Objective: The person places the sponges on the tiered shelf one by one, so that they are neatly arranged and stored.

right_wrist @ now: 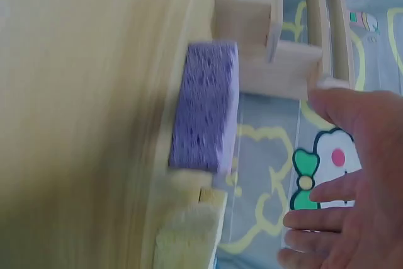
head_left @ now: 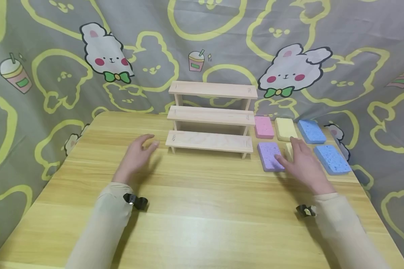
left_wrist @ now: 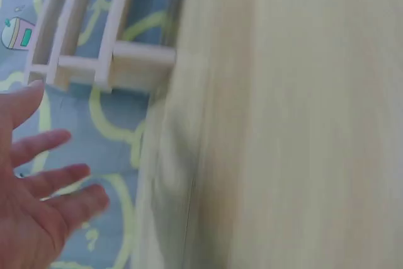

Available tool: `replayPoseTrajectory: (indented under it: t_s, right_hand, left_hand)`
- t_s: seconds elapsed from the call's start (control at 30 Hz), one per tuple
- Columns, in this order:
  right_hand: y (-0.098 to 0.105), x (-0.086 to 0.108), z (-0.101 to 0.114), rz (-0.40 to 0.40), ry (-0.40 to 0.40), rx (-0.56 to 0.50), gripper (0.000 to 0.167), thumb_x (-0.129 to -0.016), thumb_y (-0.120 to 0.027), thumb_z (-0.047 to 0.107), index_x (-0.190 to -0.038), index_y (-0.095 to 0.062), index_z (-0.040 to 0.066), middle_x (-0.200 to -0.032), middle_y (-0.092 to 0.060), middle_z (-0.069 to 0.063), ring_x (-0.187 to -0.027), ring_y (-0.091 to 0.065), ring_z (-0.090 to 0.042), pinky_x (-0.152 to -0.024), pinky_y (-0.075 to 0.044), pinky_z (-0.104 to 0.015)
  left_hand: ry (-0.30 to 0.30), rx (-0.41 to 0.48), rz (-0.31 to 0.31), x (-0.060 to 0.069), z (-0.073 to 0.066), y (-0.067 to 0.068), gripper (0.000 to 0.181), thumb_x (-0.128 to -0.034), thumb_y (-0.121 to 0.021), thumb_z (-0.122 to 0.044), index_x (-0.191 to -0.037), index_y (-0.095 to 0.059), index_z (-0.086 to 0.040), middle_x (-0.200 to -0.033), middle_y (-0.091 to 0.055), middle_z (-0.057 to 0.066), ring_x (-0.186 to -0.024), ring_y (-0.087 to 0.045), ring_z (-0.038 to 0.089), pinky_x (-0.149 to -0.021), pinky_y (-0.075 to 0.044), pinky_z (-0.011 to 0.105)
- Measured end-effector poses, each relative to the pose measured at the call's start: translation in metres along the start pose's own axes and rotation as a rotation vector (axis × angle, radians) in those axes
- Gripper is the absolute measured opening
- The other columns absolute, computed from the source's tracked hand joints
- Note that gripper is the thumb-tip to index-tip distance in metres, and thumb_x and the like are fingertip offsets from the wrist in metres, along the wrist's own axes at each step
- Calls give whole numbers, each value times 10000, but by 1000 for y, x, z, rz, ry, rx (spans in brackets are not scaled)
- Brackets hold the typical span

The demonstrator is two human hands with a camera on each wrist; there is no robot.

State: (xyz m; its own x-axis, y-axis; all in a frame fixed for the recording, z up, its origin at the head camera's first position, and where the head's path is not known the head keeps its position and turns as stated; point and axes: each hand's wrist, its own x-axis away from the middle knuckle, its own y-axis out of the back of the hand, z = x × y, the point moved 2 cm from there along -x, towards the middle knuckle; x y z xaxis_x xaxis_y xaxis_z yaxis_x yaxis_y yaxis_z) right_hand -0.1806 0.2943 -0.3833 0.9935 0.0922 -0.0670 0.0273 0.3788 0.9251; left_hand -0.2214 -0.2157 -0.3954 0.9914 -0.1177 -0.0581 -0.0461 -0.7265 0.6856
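Observation:
My left hand [head_left: 137, 156] hovers over the table to the left of the wooden three-step shelf [head_left: 208, 141], fingers relaxed and holding nothing; the left wrist view shows the hand [left_wrist: 38, 200] with its fingers spread. On the right, my other hand [head_left: 304, 166] is above the near row of sponges, partly covering a yellow sponge [head_left: 289, 152]. Its thumb is over the edge of the purple sponge [head_left: 268, 156]. In the right wrist view that hand [right_wrist: 359, 187] has extended fingers, apart from the purple sponge [right_wrist: 204, 105] and the yellow one [right_wrist: 189, 237].
Behind lie a pink sponge [head_left: 264, 127], another yellow sponge [head_left: 285, 129] and a blue sponge [head_left: 311, 131]. A second blue sponge [head_left: 332, 159] is right of my right hand. A patterned curtain [head_left: 148, 56] hangs behind the wooden table [head_left: 195, 209].

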Motion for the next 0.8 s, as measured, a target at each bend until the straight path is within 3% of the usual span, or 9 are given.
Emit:
replayPoseTrajectory:
  t_s: [0.13, 0.27, 0.57, 0.8]
  right_hand:
    - [-6, 0, 10, -33, 13, -25, 837, -958, -605, 445, -1453, -279, -146, -1399, -323, -405, -1256, -316, -582, -1028, -274, -691]
    - [-14, -1, 16, -9, 7, -38, 806, -952, -629, 407, -1428, -314, -161, -1350, -365, -406, -1212, -358, -574, -1014, -305, -682]
    - [-26, -3, 23, 58, -34, -40, 843, -934, -653, 399, -1438, -287, -169, -1313, -374, -399, -1128, -417, -534, -949, -385, -660]
    - [-31, -4, 28, 80, -65, -25, 900, -901, -698, 376, -1416, -258, -216, -1297, -361, -430, -1059, -451, -540, -899, -419, -664]
  left_hand:
    - [13, 258, -53, -14, -5, -12, 445, -1008, -590, -263, -1380, -536, -24, -1480, -417, 176, -1348, -395, 364, -1070, -392, 465]
    - [30, 423, -91, -27, -10, -24, 380, -988, -622, -170, -1330, -583, -8, -1441, -473, 151, -1302, -468, 314, -1036, -435, 430]
    - [133, 650, -102, -48, -10, -49, 377, -949, -682, -162, -1299, -623, -38, -1391, -537, 98, -1225, -542, 237, -977, -484, 332]
    - [169, 707, -78, -48, -8, -59, 354, -929, -691, -113, -1271, -640, -35, -1369, -546, 73, -1194, -525, 226, -1003, -454, 323]
